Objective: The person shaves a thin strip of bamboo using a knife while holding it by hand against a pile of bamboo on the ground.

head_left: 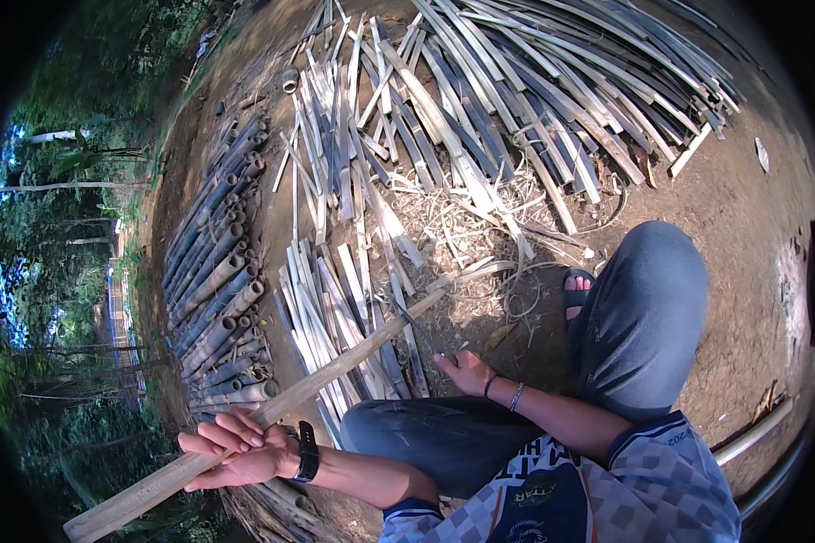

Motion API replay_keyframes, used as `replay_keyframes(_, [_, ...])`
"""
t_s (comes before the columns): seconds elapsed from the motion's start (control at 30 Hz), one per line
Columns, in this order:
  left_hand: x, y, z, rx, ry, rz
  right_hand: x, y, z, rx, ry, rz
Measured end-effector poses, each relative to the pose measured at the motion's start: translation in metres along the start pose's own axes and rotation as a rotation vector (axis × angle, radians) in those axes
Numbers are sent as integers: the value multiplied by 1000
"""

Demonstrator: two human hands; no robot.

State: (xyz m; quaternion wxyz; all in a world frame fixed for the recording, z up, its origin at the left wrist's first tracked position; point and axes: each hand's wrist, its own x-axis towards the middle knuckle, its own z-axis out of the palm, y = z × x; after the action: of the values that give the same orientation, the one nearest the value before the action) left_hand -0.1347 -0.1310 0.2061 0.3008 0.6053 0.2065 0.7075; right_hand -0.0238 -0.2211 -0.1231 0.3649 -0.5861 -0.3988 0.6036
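A long pale bamboo slat point(340, 366) slants across the view from the lower left to the shavings in the middle. My left hand point(243, 450), with a dark watch at the wrist, is palm up and curled around its near part. Low in the middle, my right hand point(466, 372) is closed around what looks like a knife; its handle is mostly hidden in the fist. The thin dark blade point(421, 333) points up and left, close to the slat. From this view I cannot tell whether the edge touches the slat.
Pale curled shavings point(466, 222) cover the ground ahead. Split bamboo slats point(552, 81) lie in a big heap at the far side, with a smaller bundle point(321, 317) beside my bent leg. Bamboo poles point(217, 271) are stacked at left. A pole point(756, 430) lies at right.
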Motion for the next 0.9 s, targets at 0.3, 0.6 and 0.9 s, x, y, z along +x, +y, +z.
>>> replay_keyframes(0.3, [-1, 1, -12, 55, 48, 13, -29, -63, -3, 114, -160, -123])
replay_keyframes(0.6, [5, 0, -9, 91, 91, 12, 1, -15, -4, 63, -108, 104])
replay_keyframes(0.9, [2, -1, -8, 23, 23, 1, -5, -17, 4, -123, -49, -71])
